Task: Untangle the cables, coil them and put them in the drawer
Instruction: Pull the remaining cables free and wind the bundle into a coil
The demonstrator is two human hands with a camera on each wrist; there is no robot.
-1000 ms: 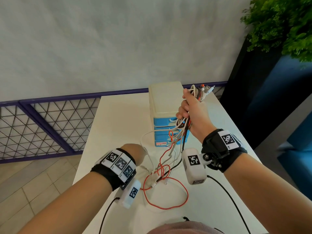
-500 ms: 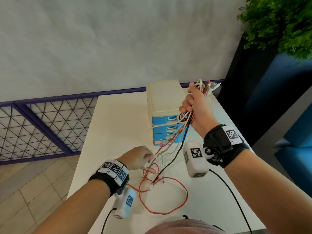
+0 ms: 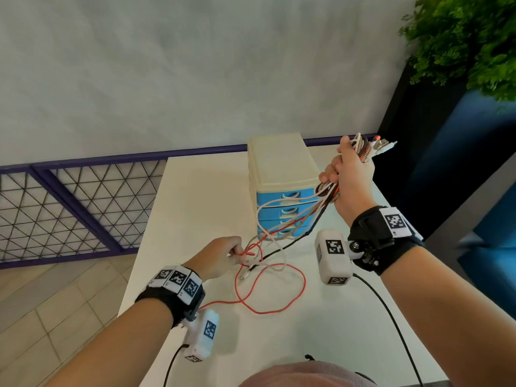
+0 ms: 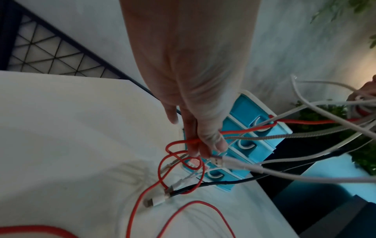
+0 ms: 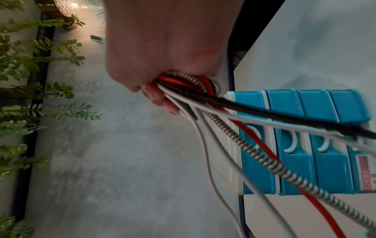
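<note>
My right hand point(image 3: 350, 174) is raised beside the drawer unit and grips a bundle of cables point(image 5: 189, 90): red, white, black and a braided one, with plugs sticking out above the fist point(image 3: 377, 143). The strands hang down to the white table point(image 3: 195, 196). My left hand point(image 3: 223, 254) is low over the table and pinches the red cable point(image 4: 195, 140) between thumb and fingers. A long red loop point(image 3: 279, 289) lies on the table, and white plugs point(image 4: 156, 200) rest beside it. The cream drawer unit point(image 3: 279, 160) has several blue drawers point(image 5: 284, 112), all shut.
A purple metal grid fence point(image 3: 69, 202) runs behind and left of the table. A dark planter with green foliage point(image 3: 474, 43) stands at the right. A grey wall rises behind. The table's left edge drops to a tiled floor point(image 3: 42, 317).
My right hand has lifted the bundle higher and further right. My left hand moved forward and right to the tangle and took hold of the red cable, stretching the strands.
</note>
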